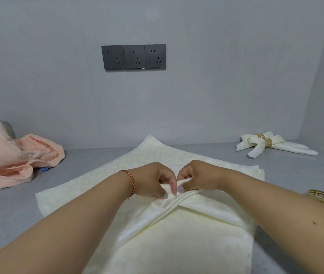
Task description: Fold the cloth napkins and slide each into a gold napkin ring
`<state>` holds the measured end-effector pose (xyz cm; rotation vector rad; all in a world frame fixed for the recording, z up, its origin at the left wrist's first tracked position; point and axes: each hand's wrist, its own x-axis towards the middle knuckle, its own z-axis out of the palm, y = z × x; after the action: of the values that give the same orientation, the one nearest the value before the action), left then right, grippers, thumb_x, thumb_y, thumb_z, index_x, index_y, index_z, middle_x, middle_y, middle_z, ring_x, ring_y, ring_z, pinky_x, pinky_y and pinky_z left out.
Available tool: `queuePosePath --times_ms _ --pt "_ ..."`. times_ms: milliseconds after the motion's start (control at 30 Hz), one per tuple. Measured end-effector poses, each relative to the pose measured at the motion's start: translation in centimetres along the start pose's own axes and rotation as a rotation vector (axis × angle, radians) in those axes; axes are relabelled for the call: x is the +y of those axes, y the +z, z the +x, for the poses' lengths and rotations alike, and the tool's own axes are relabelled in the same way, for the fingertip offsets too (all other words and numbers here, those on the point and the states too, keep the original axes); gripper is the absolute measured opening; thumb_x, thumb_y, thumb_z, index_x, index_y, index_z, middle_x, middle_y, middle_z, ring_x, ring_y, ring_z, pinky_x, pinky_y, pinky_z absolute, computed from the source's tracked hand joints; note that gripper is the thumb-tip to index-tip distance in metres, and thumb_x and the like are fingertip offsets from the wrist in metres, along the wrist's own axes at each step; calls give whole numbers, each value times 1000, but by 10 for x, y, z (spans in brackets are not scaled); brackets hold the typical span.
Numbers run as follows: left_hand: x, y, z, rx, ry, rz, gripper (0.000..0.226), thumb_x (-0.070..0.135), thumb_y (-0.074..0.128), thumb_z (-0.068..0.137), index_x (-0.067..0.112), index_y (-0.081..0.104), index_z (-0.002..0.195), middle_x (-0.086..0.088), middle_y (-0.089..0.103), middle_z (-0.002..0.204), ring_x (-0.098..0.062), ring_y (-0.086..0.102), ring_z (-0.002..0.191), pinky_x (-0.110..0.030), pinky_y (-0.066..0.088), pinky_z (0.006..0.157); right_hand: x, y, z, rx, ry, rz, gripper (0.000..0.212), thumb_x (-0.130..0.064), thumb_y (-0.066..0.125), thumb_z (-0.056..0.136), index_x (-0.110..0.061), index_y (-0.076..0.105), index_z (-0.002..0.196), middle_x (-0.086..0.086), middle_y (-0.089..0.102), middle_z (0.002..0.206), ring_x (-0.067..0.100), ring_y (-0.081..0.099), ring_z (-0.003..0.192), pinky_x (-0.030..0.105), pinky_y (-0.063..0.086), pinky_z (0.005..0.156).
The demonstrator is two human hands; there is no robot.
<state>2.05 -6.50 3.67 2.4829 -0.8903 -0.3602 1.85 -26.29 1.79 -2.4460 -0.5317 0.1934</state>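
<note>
Two finished napkins (271, 144) lay crossed on the table (9, 210), well right of and beyond the napkin (157, 230) being folded, each threaded through its own gold ring (268, 142). At least two loose rings (321, 196) sat just right of that napkin, partly hidden behind the right forearm and blurred, so the count was uncertain.

One cream napkin lay spread at the table's middle, its near part gathered into a crossed ridge of folds. The left hand (153, 178) and right hand (194, 177) met at the top of that ridge, fingers curled, each pinching the bunched cloth.

Left of the napkin sat a heap of pink towels (19, 157). Beyond it, three dark sockets (134, 56) were on the wall.
</note>
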Motion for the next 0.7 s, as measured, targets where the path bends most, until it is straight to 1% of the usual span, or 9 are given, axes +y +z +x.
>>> queuePosePath --times_ms 67,133,200,267,367,433,533,633,700 --pt "5 -1 -4 -5 5 12 33 4 68 79 36 74 79 16 50 63 -6 44 60 -17 37 61 -3 -1 -7 0 -1 38 10 -24 74 82 -15 72 87 -13 58 66 0 44 53 13 35 55" --pt "9 0 -6 10 -2 -3 34 7 70 77 40 75 78 3 48 68 -12 41 63 -22 35 61 -5 -3 -12 13 -2 84 6 -22 74 82 -17 71 83 -13 58 65 -1 45 52 11 34 52" --pt "17 1 -11 43 -1 -13 23 10 76 76 31 77 84 9 39 55 -7 35 52 -16 30 54 -7 -4 -17 36 -5 96 6 -21 75 82 -16 71 82 -13 58 64 -1 45 51 11 34 51" --pt "25 1 -15 74 12 3 18 9 78 76 23 78 88 15 38 44 -3 38 45 -8 28 48 -9 -6 -24 44 1 111 9 -20 76 81 -14 72 86 -12 60 68 0 47 54 13 35 53" --pt "36 0 -20 99 11 12 20 7 78 76 20 78 92 22 45 42 4 44 44 -5 30 47 -10 -15 -38 23 7 125 21 -15 78 78 -19 70 96 -13 63 81 5 53 70 19 42 64" --pt "40 -1 -23 107 -1 17 20 9 78 77 22 78 92 26 48 43 8 48 47 -4 31 48 -6 -32 -52 39 27 119 29 -13 78 78 -21 68 105 -11 62 87 6 55 79 22 45 76" --pt "43 -2 -25 131 3 23 19 10 79 77 24 78 89 28 49 44 11 49 49 -5 31 51 7 -69 -86 135 100 165 24 -16 74 83 -21 66 105 -8 66 85 7 58 81 26 45 78" --pt "49 2 -26 136 15 29 18 11 79 76 25 78 86 25 47 43 10 49 48 -5 33 51 28 -99 -124 196 207 14 23 -24 77 80 -24 68 101 -8 66 86 6 60 83 23 47 82" --pt "50 4 -26 135 22 18 17 9 79 77 22 77 87 25 46 41 12 49 47 -3 32 49 38 -105 -138 95 271 -160 23 -26 78 78 -28 68 98 -5 66 87 6 59 81 22 45 81"
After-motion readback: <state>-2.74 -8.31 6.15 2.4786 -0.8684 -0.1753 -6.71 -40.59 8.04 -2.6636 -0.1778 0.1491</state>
